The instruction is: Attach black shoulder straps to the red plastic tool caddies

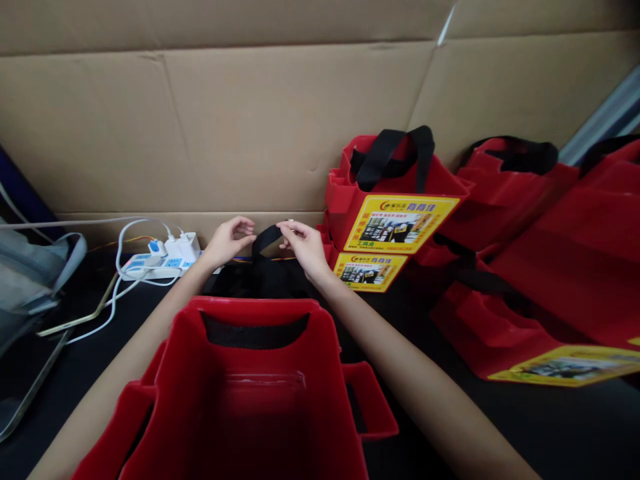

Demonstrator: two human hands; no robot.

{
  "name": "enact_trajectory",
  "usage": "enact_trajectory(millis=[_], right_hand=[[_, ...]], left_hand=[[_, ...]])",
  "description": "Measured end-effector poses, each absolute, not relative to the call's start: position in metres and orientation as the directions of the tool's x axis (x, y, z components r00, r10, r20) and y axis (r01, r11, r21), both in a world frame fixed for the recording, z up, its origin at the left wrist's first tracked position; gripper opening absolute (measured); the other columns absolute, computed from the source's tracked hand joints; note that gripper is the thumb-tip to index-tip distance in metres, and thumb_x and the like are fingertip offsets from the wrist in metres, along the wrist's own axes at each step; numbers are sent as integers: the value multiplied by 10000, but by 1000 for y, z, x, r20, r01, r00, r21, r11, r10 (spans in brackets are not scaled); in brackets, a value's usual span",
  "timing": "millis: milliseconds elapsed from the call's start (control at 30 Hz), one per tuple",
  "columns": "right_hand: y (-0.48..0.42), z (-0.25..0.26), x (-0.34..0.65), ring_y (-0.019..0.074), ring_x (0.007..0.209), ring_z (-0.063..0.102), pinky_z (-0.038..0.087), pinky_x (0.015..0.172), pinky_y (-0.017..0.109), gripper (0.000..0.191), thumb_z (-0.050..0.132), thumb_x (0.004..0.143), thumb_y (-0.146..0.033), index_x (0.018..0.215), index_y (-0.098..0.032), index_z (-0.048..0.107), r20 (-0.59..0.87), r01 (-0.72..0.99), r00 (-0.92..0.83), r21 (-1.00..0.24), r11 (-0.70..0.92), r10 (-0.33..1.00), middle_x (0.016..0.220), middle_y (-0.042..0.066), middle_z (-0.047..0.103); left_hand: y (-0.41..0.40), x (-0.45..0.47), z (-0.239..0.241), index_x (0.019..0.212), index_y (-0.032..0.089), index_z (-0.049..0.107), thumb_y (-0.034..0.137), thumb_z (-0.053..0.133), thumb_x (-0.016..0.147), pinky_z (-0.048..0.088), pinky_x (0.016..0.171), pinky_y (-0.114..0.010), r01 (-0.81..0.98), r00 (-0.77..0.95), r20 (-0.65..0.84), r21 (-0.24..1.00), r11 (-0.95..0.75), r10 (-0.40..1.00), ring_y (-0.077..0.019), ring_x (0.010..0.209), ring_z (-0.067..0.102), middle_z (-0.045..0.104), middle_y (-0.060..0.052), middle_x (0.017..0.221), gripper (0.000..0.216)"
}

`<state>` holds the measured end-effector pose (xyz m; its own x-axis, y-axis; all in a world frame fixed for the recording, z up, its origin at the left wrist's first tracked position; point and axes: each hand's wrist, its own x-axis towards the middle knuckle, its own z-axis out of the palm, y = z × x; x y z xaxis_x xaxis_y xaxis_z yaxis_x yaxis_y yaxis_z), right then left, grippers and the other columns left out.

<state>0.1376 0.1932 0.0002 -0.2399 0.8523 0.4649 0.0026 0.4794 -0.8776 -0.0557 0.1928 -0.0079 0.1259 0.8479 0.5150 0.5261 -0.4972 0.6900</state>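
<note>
Directly in front of me is a red plastic tool box (255,380), its top open and its inside bare. A black webbing strap (267,241) rises in a loop behind its far wall. The thumb and fingertips of my right hand (303,245) pinch the strap's upper right part. Fingers curled, my left hand (231,239) meets the left side of the loop with its thumb; its grip is partly hidden. More black webbing (257,333) shows through the slot in the box's far wall.
Red tool boxes (345,200) with black handles and yellow labels are stacked at right, with more red boxes (580,267) beyond. A white power strip (165,263) with plugs and cables lies at left, near a grey bag (30,273). Cardboard (290,127) stands behind.
</note>
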Motion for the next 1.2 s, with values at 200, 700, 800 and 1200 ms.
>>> enact_trajectory(millis=[200, 700, 800, 1200], right_hand=[[182, 13, 142, 119, 691, 455, 403, 734, 248, 139, 469, 772, -199, 828, -182, 595, 617, 226, -32, -762, 607, 786, 800, 17, 518], [198, 2, 143, 127, 621, 434, 363, 685, 255, 368, 479, 708, -141, 1075, -152, 508, 563, 286, -77, -778, 560, 823, 647, -40, 418], [199, -3, 139, 118, 615, 423, 366, 653, 241, 301, 484, 689, -140, 975, -168, 573, 527, 201, -194, -804, 560, 827, 642, -41, 426], [180, 3, 128, 124, 642, 528, 454, 654, 281, 387, 376, 797, -488, 765, -162, 581, 282, -173, -586, -959, 223, 760, 665, 19, 549]], left_hand=[[191, -57, -44, 900, 192, 642, 151, 624, 584, 473, 807, -343, 619, 332, 332, 630, -469, 883, -211, 873, 631, 689, -62, 941, 319], [170, -83, 22, 876, 193, 547, 256, 482, 688, 462, 537, -253, 424, 20, 498, 781, -458, 867, -132, 581, 563, 598, -3, 717, 209], [165, -70, 31, 918, 207, 528, 246, 476, 707, 420, 484, -215, 418, -15, 533, 772, -479, 846, -106, 533, 514, 548, 19, 693, 221], [152, -22, 38, 909, 179, 615, 334, 514, 817, 422, 774, -262, 585, 244, 566, 562, -585, 787, -144, 827, 561, 638, -13, 893, 207]])
